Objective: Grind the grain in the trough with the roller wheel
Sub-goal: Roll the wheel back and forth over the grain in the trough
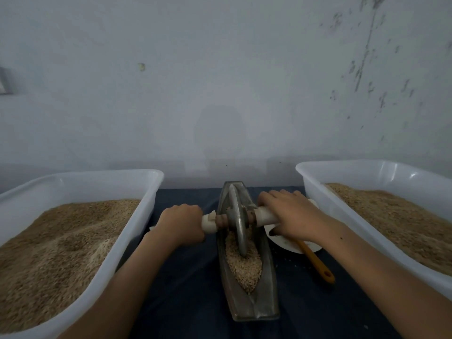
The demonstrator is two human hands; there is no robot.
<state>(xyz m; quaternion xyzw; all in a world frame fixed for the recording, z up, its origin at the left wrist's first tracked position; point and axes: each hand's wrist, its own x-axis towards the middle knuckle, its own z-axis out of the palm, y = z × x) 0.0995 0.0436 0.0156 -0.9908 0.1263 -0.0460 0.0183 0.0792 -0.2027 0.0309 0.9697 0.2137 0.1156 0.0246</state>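
Right in the middle of the dark worktop [190, 277] lies a long metal trough [247, 302], shaped like a little boat, with one end near the person and the other end pointing at the wall [220, 81]. Grain [244, 265] fills the near half of the trough. The wheel [238, 226] stands on its edge in the trough, with its lower rim sunk in the grain. A pale handle sticks out from each side of the wheel, across the trough.

The left hand [182, 222] grips the left handle, with its fingers curled tight round it. The right hand [291, 214] lies over the right handle [265, 215], fingers bent down over it and holding it.

A white tub [137, 231] full of brown grain sits just beside the left arm. Another white tub [318, 192] of grain sits on the right, close to the right hand. The trough lies between the two tubs, with a strip of bare worktop on each side. Beyond the far end of the trough there is only a short bit of worktop before the wall.

Under the right wrist is a white plate [288, 245], just beside the trough. A spoon with an orange handle [315, 263] rests on it, and the handle pokes out over the plate's edge onto the worktop.

I can see no words or labels on anything.
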